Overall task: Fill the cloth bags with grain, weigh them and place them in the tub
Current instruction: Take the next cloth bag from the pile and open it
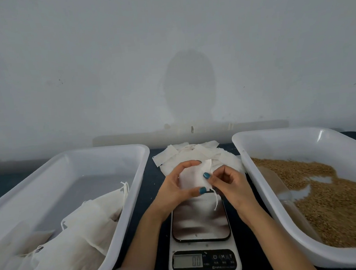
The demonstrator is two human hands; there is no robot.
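Now left hand (172,187) and right hand (228,185) pinch one seemingly empty bag (191,179).

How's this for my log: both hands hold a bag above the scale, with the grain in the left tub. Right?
No: the head view shows the grain in the right tub. The left hand and right hand do hold a bag above the scale.

Your head camera, close over the work
You look forward and down onto the scale (200,221); the edges bend, probably from the wide lens.
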